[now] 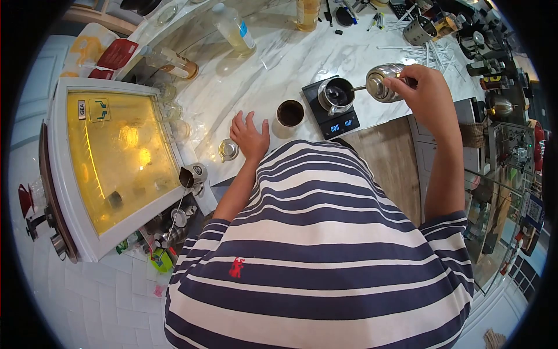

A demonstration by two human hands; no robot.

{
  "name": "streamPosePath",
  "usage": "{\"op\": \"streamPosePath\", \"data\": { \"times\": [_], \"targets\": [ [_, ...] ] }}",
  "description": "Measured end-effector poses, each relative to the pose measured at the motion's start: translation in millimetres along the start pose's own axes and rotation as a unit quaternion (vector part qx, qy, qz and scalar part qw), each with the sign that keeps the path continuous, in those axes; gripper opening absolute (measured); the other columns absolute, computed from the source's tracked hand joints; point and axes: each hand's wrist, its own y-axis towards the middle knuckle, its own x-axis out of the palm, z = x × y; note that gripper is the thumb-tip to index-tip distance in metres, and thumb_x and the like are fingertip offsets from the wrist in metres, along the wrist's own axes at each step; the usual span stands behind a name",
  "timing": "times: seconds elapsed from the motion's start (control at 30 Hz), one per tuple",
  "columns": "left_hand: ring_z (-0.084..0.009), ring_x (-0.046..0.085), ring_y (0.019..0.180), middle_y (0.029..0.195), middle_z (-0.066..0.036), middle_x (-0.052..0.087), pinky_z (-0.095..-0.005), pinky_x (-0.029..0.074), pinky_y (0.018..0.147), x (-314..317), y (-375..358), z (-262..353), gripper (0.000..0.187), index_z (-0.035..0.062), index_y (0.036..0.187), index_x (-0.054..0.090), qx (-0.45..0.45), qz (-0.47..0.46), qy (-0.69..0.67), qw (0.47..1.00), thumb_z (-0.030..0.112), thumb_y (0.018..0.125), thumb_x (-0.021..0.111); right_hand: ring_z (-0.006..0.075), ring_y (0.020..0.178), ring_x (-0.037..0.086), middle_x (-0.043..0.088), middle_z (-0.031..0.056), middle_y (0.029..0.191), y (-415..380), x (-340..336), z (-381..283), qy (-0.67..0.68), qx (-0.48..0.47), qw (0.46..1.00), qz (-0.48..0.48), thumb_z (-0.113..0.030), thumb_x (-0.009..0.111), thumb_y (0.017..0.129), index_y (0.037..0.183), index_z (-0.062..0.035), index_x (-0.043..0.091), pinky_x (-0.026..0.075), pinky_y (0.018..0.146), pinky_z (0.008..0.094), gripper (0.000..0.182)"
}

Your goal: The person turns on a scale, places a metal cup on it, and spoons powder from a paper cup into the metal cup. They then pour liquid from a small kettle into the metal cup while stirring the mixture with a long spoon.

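Observation:
My right hand (pixel 427 96) is closed around the handle side of a shiny metal gooseneck kettle (pixel 381 81). The kettle is tilted, its thin spout reaching the rim of a metal pitcher (pixel 347 87) with a dark inside. Under the pitcher is a black digital scale (pixel 325 125) with lit blue digits. My left hand (pixel 250 137) rests palm down on the marble counter (pixel 256 81), fingers spread, holding nothing. Between that hand and the scale stands a cup (pixel 290 114) with dark contents. A small round metal item (pixel 228 149) lies left of my left hand.
A clear plastic bottle (pixel 233 29) and an amber bottle (pixel 177 64) stand at the back left. White sticks (pixel 433 57) lie scattered by a metal canister (pixel 419 31) at the back right. At left are a yellow-lit cabinet (pixel 125 157) and a metal jug (pixel 193 174).

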Motion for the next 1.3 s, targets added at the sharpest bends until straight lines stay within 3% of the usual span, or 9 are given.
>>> {"op": "streamPosePath", "data": {
  "times": [0.3, 0.6, 0.9, 1.0, 1.3],
  "targets": [
    [-0.0386, 0.04, 0.14, 0.146, -0.019, 0.049, -0.0563, 0.026, 0.115, -1, 0, 2, 0.053, 0.0097, 0.133, 0.062, -0.008, -0.002, -0.001, 1.0, 0.04, 0.09, 0.073, 0.031, 0.058, 0.06, 0.063, 0.0183, 0.065, 8, 8, 1, 0.007, -0.066, 0.996, 0.067, -0.033, 0.08, 0.089, 0.088, 0.006, 0.074, 0.047, 0.06, 0.0409, 0.039],
    [-0.0385, 0.04, 0.141, 0.147, -0.019, 0.049, -0.0562, 0.026, 0.115, -1, 0, 1, 0.053, 0.0095, 0.132, 0.063, -0.01, -0.004, -0.004, 1.0, 0.04, 0.09, 0.073, 0.0291, 0.058, 0.061, 0.063, 0.0173, 0.065, 1, 5, -12, 0.003, -0.027, 1.0, 0.003, -0.03, 0.079, 0.089, 0.089, 0.0062, 0.074, 0.047, 0.061, 0.0403, 0.037],
    [-0.0384, 0.04, 0.141, 0.147, -0.019, 0.049, -0.0564, 0.025, 0.116, -1, 0, 1, 0.054, 0.0094, 0.132, 0.063, -0.01, -0.003, -0.009, 1.0, 0.039, 0.089, 0.073, 0.0313, 0.061, 0.062, 0.066, 0.0178, 0.068, 1, 2, -6, -0.008, -0.012, 0.999, 0.032, -0.031, 0.079, 0.088, 0.091, 0.0061, 0.075, 0.049, 0.063, 0.0409, 0.038],
    [-0.0386, 0.04, 0.141, 0.147, -0.019, 0.049, -0.0563, 0.025, 0.115, -2, 1, 2, 0.054, 0.0094, 0.133, 0.062, -0.01, -0.002, -0.006, 1.0, 0.039, 0.089, 0.073, 0.0301, 0.06, 0.062, 0.065, 0.0171, 0.066, 3, 6, -2, -0.005, -0.053, 0.996, 0.066, -0.032, 0.079, 0.089, 0.09, 0.0053, 0.075, 0.048, 0.063, 0.0411, 0.038],
    [-0.039, 0.04, 0.14, 0.147, -0.019, 0.049, -0.0557, 0.026, 0.115, -2, 0, 2, 0.054, 0.0094, 0.133, 0.062, -0.011, -0.004, -0.002, 1.0, 0.04, 0.09, 0.073, 0.0277, 0.058, 0.061, 0.063, 0.0154, 0.063, -3, 8, -11, 0.029, -0.018, 0.999, 0.011, -0.031, 0.079, 0.09, 0.088, 0.0053, 0.074, 0.047, 0.06, 0.0397, 0.037]
  ]
}}
